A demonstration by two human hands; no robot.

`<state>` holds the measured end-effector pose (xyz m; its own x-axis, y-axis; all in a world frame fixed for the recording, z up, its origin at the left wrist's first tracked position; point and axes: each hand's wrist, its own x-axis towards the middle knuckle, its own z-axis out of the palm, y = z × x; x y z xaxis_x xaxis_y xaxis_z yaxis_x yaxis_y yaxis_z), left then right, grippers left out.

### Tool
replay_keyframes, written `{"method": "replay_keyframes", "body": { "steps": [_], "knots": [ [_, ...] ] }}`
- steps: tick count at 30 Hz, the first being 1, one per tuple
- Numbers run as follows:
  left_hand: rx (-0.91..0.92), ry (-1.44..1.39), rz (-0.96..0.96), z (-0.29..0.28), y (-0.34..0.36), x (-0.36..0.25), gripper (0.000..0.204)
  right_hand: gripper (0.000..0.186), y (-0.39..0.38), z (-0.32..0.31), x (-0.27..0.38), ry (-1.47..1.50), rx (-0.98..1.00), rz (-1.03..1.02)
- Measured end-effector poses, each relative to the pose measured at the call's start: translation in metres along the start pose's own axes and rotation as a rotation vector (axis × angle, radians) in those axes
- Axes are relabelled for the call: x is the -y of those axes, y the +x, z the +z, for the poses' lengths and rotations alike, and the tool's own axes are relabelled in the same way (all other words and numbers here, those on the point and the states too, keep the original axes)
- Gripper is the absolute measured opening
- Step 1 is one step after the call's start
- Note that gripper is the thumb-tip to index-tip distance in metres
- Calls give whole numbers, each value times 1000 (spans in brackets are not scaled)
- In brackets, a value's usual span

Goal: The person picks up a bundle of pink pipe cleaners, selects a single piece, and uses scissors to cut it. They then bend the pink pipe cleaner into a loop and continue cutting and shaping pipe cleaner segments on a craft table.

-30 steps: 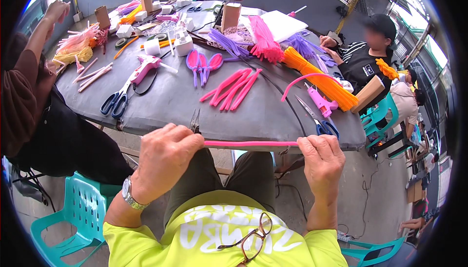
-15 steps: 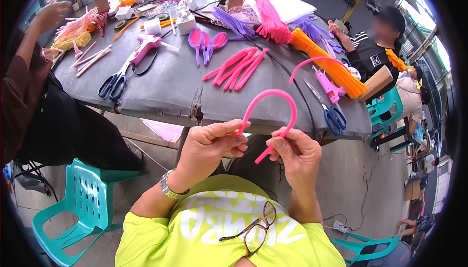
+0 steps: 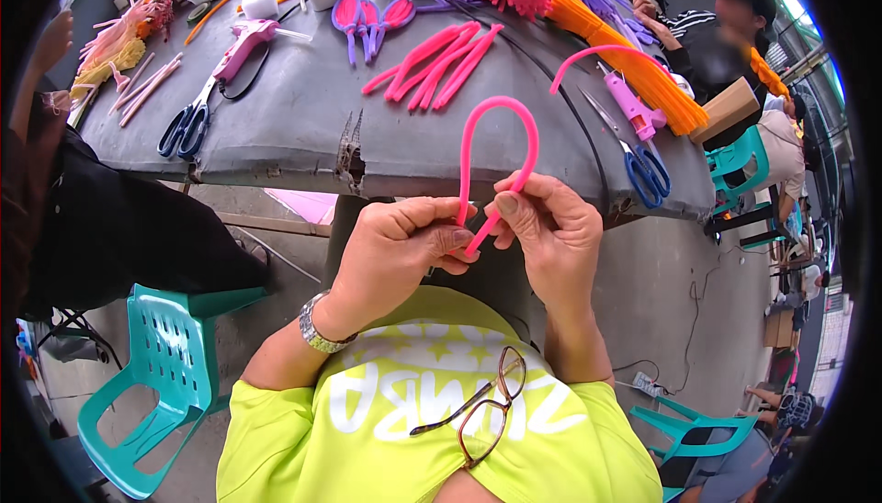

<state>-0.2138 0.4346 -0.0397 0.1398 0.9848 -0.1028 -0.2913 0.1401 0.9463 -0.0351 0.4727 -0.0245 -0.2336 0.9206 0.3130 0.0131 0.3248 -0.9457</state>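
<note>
A thick pink pipe cleaner (image 3: pixel 501 103) is bent into a narrow upright loop in front of me. My left hand (image 3: pixel 413 232) pinches it low down, where its two ends come together. My right hand (image 3: pixel 542 218) grips the other side a little higher. Beyond the loop, several pink pipe cleaners (image 3: pixel 432 67) lie on the grey table (image 3: pixel 294 108). To their left rest looped pink and purple pipe cleaner shapes (image 3: pixel 370 21). Another bent pink pipe cleaner (image 3: pixel 606 51) arcs across the orange bundle at the right.
Pink glue guns lie at left (image 3: pixel 246 44) and right (image 3: pixel 634 103), each near blue-handled scissors (image 3: pixel 188 126). An orange pipe cleaner bundle (image 3: pixel 634 62) sits at the right. Green plastic chairs (image 3: pixel 165 384) stand on both sides. A person (image 3: pixel 726 34) sits across the table; another stands at left.
My two hands have moved closer together, and the open pink arch has become a narrower loop with its ends meeting. The view has shifted, so the table sits higher in the picture.
</note>
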Motion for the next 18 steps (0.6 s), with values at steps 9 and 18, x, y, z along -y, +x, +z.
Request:
{"method": "replay_keyframes", "body": {
  "steps": [9, 18],
  "knots": [
    [57, -69, -29, 1, 4, -2, 26, 14, 2, 6, -6, -10, -28, 15],
    [83, -46, -41, 5, 3, 2, 28, 13, -3, 6, -7, -5, -46, -98]
  ]
}}
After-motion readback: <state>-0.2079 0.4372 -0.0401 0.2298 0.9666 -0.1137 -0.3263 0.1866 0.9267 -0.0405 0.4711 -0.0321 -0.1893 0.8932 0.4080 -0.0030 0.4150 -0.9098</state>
